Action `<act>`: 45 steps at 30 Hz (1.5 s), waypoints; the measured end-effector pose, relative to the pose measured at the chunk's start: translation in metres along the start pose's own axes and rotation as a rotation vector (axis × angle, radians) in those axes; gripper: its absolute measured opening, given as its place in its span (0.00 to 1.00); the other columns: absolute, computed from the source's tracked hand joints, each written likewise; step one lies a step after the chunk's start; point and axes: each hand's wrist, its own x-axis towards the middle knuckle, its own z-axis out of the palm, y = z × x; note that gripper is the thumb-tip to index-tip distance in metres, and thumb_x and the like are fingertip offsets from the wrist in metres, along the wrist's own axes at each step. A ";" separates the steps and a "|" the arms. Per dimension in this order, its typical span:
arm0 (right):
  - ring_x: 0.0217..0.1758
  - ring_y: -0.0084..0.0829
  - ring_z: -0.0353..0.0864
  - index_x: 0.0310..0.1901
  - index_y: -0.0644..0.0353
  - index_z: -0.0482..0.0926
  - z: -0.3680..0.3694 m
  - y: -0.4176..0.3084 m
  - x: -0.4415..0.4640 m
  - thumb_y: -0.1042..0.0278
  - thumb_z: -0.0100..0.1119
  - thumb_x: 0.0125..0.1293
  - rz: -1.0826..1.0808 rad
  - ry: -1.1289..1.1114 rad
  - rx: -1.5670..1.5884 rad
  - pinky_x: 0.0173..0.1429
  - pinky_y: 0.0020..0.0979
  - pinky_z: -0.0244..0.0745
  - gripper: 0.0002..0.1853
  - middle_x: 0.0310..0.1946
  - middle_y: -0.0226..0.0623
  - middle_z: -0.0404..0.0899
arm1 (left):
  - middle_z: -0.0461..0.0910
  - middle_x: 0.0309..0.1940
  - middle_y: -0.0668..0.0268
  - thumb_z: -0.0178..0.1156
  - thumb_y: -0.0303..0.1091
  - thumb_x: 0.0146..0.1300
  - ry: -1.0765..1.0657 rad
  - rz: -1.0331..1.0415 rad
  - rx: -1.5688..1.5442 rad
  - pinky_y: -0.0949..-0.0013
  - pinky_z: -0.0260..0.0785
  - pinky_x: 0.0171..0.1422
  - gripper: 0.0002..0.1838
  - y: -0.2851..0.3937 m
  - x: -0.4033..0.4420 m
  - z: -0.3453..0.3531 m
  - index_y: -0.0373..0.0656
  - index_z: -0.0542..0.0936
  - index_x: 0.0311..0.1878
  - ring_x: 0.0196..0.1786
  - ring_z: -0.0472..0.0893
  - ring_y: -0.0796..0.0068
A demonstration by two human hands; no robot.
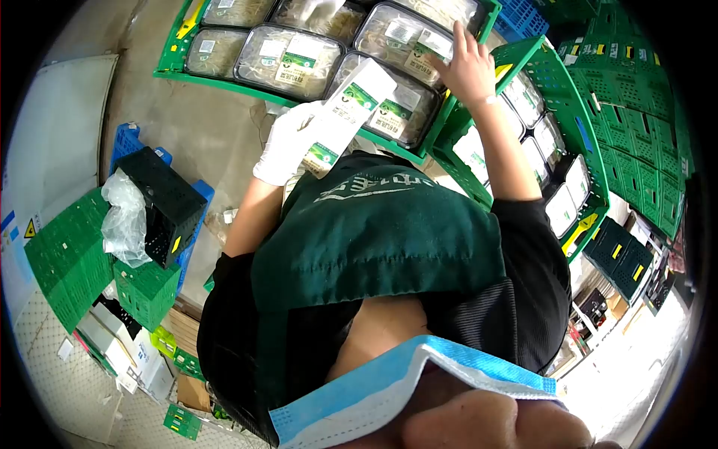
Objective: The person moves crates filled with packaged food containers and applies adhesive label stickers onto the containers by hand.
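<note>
My left hand (pixel 288 146), in a white glove, is closed around a long white strip of labels (pixel 348 112) with green printing. The strip slants up over the near edge of a green crate (pixel 247 88). Clear-lidded black trays (pixel 250 63) of pale, thin sprouts fill that crate, several with green-and-white labels. My right hand (pixel 470 67) is bare, its fingers apart at the right side of a labelled tray (pixel 389 37). Its thumb is near the label (pixel 430 54); whether it touches is unclear.
A second green crate (pixel 576 127) with labelled trays stands at my right. Beyond it rise stacked green crates (pixel 636 112). On the left are a black crate (pixel 161 187), crumpled clear plastic (pixel 126 217) and green crates (pixel 71 254). A white-gloved hand (pixel 321 7) shows at the top edge.
</note>
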 end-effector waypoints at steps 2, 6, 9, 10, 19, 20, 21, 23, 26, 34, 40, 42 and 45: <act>0.42 0.38 0.74 0.48 0.64 0.66 -0.011 -0.005 -0.021 0.43 0.55 0.50 0.079 -0.424 0.859 0.44 0.37 0.69 0.33 0.41 0.46 0.73 | 0.75 0.37 0.65 0.53 0.24 0.53 0.028 -0.032 -0.164 0.77 0.66 0.43 0.13 0.005 0.002 0.014 0.33 0.72 0.43 0.39 0.73 0.80; 0.31 0.40 0.76 0.37 0.62 0.72 -0.058 -0.045 -0.032 0.67 0.56 0.53 -0.193 -0.429 0.961 0.34 0.32 0.70 0.11 0.27 0.45 0.75 | 0.76 0.33 0.65 0.54 0.27 0.54 -0.226 0.004 0.319 0.76 0.65 0.38 0.10 0.003 0.018 0.006 0.35 0.73 0.40 0.34 0.72 0.80; 0.29 0.41 0.76 0.37 0.62 0.71 -0.059 -0.062 -0.042 0.70 0.56 0.52 -0.179 -0.423 1.124 0.33 0.32 0.70 0.10 0.26 0.46 0.74 | 0.75 0.27 0.64 0.54 0.27 0.53 -0.028 0.272 0.150 0.75 0.65 0.34 0.06 0.029 0.021 0.048 0.35 0.74 0.34 0.29 0.72 0.79; 0.28 0.41 0.76 0.35 0.62 0.73 -0.061 -0.064 -0.042 0.69 0.56 0.52 -0.143 -0.340 1.068 0.32 0.33 0.71 0.09 0.25 0.45 0.75 | 0.74 0.23 0.63 0.55 0.28 0.53 0.009 0.328 0.248 0.73 0.64 0.32 0.06 0.035 0.020 0.055 0.36 0.75 0.32 0.27 0.71 0.78; 0.41 0.47 0.72 0.37 0.62 0.69 0.069 0.102 0.083 0.51 0.51 0.52 0.055 -0.052 0.036 0.45 0.40 0.68 0.20 0.35 0.50 0.73 | 0.74 0.25 0.64 0.52 0.30 0.53 -0.104 0.365 1.022 0.75 0.67 0.33 0.07 0.026 0.010 0.018 0.36 0.75 0.30 0.29 0.74 0.76; 0.42 0.47 0.72 0.38 0.61 0.69 0.080 0.101 0.081 0.52 0.51 0.52 0.096 -0.013 0.039 0.44 0.41 0.69 0.20 0.36 0.49 0.73 | 0.74 0.27 0.64 0.52 0.29 0.54 -0.044 0.162 0.486 0.76 0.67 0.35 0.07 0.016 0.007 0.005 0.35 0.74 0.32 0.30 0.74 0.78; 0.42 0.47 0.72 0.40 0.60 0.68 0.090 0.101 0.080 0.52 0.51 0.52 0.138 0.029 0.040 0.44 0.41 0.69 0.20 0.36 0.48 0.73 | 0.75 0.30 0.65 0.51 0.28 0.54 0.015 -0.032 -0.052 0.76 0.67 0.36 0.08 0.007 0.005 -0.012 0.34 0.74 0.34 0.32 0.74 0.79; 0.43 0.47 0.71 0.39 0.59 0.68 0.103 0.110 0.084 0.52 0.51 0.52 0.084 0.109 0.023 0.44 0.42 0.68 0.19 0.37 0.48 0.73 | 0.74 0.30 0.66 0.50 0.27 0.55 0.029 -0.038 0.012 0.77 0.67 0.37 0.08 0.013 0.002 -0.036 0.34 0.74 0.36 0.33 0.73 0.80; 0.42 0.47 0.71 0.39 0.60 0.68 0.067 0.102 0.096 0.51 0.52 0.51 0.108 0.071 0.015 0.45 0.42 0.67 0.21 0.37 0.47 0.73 | 0.74 0.32 0.67 0.51 0.27 0.54 0.125 -0.121 -0.153 0.77 0.66 0.39 0.08 0.008 0.001 -0.070 0.34 0.73 0.37 0.34 0.73 0.79; 0.47 0.41 0.71 0.56 0.54 0.58 0.062 0.026 0.097 0.50 0.48 0.55 0.379 -0.073 -0.498 0.48 0.38 0.67 0.29 0.46 0.48 0.69 | 0.74 0.36 0.64 0.51 0.24 0.53 -0.026 -0.104 -0.061 0.76 0.66 0.43 0.12 0.019 0.003 -0.155 0.33 0.72 0.42 0.39 0.73 0.77; 0.41 0.32 0.74 0.46 0.61 0.69 -0.020 -0.245 0.083 0.56 0.60 0.50 -0.069 -0.669 1.335 0.47 0.31 0.66 0.24 0.33 0.38 0.76 | 0.71 0.45 0.62 0.51 0.22 0.54 -0.037 0.028 -0.194 0.75 0.64 0.50 0.20 0.029 0.016 -0.203 0.32 0.66 0.52 0.47 0.70 0.76; 0.32 0.39 0.74 0.34 0.61 0.73 -0.017 -0.295 0.085 0.68 0.59 0.50 -0.292 -0.441 0.981 0.34 0.31 0.69 0.11 0.30 0.41 0.75 | 0.72 0.42 0.64 0.50 0.21 0.55 -0.175 -0.014 0.107 0.77 0.65 0.47 0.18 0.029 0.013 -0.238 0.32 0.66 0.50 0.42 0.72 0.79; 0.24 0.37 0.73 0.34 0.62 0.74 -0.009 -0.333 0.085 0.73 0.56 0.52 -0.306 -0.532 1.037 0.30 0.29 0.67 0.07 0.24 0.41 0.74 | 0.73 0.41 0.64 0.50 0.19 0.54 -0.110 0.032 -0.130 0.76 0.65 0.47 0.17 0.037 0.007 -0.261 0.33 0.67 0.50 0.42 0.72 0.79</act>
